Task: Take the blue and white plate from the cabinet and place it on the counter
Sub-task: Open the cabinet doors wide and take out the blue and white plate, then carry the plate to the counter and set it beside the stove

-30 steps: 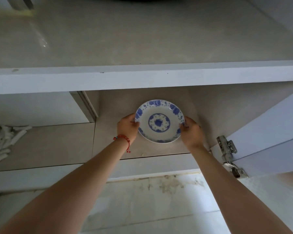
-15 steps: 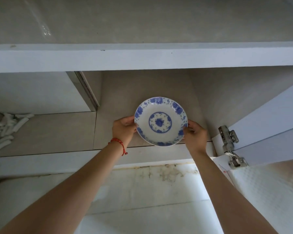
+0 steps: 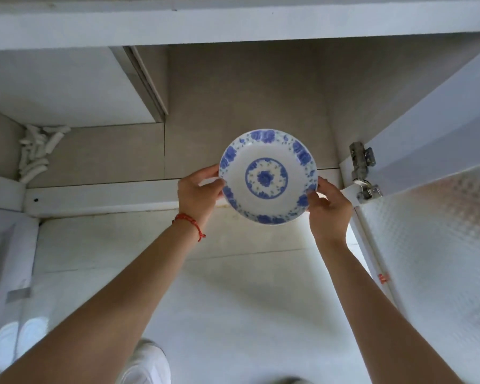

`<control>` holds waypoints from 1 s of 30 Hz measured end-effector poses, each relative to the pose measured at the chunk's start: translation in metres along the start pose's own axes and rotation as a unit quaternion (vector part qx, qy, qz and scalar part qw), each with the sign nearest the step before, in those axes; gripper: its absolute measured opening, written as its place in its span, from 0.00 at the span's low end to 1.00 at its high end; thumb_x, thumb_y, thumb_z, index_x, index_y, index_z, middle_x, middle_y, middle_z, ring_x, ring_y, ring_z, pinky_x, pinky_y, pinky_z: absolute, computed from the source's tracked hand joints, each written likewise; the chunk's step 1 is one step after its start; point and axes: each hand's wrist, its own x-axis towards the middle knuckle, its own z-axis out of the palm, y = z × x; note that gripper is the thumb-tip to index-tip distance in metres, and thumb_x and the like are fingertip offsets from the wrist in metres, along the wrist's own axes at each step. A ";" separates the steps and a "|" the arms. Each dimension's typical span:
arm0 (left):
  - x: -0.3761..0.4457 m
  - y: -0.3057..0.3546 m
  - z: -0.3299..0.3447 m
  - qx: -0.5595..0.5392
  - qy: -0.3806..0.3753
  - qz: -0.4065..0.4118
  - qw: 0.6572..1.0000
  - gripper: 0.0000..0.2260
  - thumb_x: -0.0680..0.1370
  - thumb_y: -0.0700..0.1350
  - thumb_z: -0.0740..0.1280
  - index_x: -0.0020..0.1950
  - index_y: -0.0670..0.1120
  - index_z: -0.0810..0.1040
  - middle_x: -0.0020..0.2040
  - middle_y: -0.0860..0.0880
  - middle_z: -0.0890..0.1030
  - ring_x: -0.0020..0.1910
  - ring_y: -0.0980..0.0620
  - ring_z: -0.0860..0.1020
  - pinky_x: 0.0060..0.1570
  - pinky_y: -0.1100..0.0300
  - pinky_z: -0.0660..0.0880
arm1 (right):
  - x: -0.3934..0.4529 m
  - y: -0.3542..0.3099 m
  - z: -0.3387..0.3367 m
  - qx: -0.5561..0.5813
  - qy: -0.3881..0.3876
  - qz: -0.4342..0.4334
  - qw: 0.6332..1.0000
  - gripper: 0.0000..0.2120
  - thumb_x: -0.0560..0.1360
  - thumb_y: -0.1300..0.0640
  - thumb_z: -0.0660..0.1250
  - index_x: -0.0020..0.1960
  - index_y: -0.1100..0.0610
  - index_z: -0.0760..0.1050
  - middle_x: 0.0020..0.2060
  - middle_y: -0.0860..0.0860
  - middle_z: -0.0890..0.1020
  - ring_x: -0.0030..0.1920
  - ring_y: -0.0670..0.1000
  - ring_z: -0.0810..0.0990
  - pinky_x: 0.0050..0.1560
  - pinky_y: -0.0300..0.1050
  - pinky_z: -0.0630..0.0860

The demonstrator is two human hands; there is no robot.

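Note:
The blue and white plate (image 3: 268, 177) is round, with a blue flower rim and a blue ring in its middle. It is in the air in front of the cabinet's lower front edge (image 3: 103, 196), tilted with its face toward me. My left hand (image 3: 198, 191) grips its left rim and wears a red string at the wrist. My right hand (image 3: 327, 209) grips its right rim. The grey cabinet shelf (image 3: 233, 106) lies behind the plate.
The open cabinet door (image 3: 438, 167) stands at the right on a metal hinge (image 3: 362, 167). A bundle of white sticks (image 3: 38, 151) lies on the shelf at the left. A white tiled wall (image 3: 233, 273) runs below. A white object (image 3: 147, 361) shows at the bottom.
Both hands have drawn the plate out of the cabinet toward me and downward. It has passed from above the shelf to in front of the cabinet's lower edge.

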 end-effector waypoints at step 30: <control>-0.305 0.161 -0.088 0.105 -0.094 0.002 0.990 0.14 0.71 0.33 0.68 0.49 0.50 0.83 0.40 0.59 0.85 0.39 0.58 0.83 0.35 0.68 0.77 | -0.292 -0.161 -0.184 0.084 0.089 0.106 0.987 0.13 0.73 0.64 0.63 0.54 0.52 0.78 0.35 0.38 0.82 0.33 0.40 0.81 0.30 0.28 0.74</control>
